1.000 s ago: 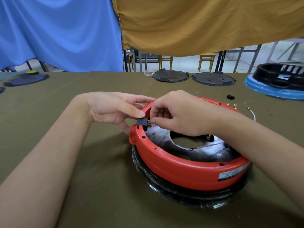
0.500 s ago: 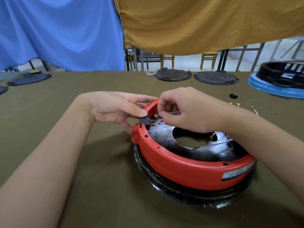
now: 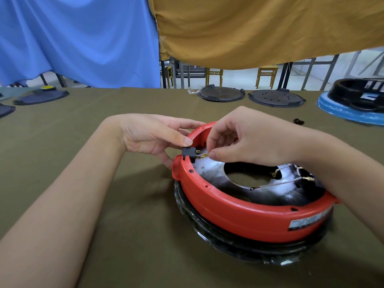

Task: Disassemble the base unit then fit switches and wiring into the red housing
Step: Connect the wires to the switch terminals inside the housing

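Observation:
The red housing (image 3: 239,215), a ring with a metal plate inside, lies on a black plastic-wrapped part on the olive table. A small black switch (image 3: 188,153) sits in its left rim. My left hand (image 3: 153,136) steadies the rim there, thumb tip on top of the switch and fingers against the outer wall. My right hand (image 3: 245,136) pinches a brass wire terminal (image 3: 204,155) right beside the switch's metal tabs. Thin wires (image 3: 278,182) with ring lugs lie loose across the plate's central hole.
Two dark round plates (image 3: 221,94) (image 3: 276,98) lie at the table's far edge. A black housing on a blue ring (image 3: 340,112) stands at the far right, with a small black part (image 3: 298,121) near it. Flat dark pieces (image 3: 41,96) lie far left.
My right hand dropped from above the rim to the switch's tabs, bringing the brass terminal with it. The left hand kept its place on the switch.

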Demonstrator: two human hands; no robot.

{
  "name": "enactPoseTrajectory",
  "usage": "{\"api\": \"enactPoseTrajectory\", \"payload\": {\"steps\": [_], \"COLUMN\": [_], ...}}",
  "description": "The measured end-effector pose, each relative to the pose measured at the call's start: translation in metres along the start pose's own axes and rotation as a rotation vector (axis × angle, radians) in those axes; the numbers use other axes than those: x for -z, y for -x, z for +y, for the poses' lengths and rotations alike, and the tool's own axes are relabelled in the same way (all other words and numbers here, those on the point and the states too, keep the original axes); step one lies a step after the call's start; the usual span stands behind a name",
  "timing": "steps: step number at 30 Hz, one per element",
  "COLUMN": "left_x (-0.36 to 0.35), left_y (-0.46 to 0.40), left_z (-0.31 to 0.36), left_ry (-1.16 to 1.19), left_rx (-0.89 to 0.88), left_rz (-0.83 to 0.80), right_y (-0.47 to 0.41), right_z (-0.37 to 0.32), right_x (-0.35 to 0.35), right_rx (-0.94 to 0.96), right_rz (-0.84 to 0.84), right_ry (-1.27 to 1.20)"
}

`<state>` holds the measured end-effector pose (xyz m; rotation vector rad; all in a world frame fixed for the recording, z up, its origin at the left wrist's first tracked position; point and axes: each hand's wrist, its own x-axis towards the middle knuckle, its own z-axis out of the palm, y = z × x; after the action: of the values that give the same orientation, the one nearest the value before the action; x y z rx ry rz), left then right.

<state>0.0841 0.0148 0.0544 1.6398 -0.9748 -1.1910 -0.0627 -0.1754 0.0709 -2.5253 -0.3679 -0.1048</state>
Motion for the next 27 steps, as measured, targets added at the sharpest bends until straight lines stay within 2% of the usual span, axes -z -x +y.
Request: {"api": "enactPoseTrajectory", "payload": {"steps": [27], "left_x": [0.0021], "left_y": [-0.0007], "left_z": [-0.0017], "left_ry": [0.026], "left_rx": [0.003], "left_rz": [-0.001], "right_y": [-0.0006], "right_z": [0.0003], "right_x": [-0.0061], "right_rx": [0.072], "right_rz": [0.027], "right_ry": [0.075]}}
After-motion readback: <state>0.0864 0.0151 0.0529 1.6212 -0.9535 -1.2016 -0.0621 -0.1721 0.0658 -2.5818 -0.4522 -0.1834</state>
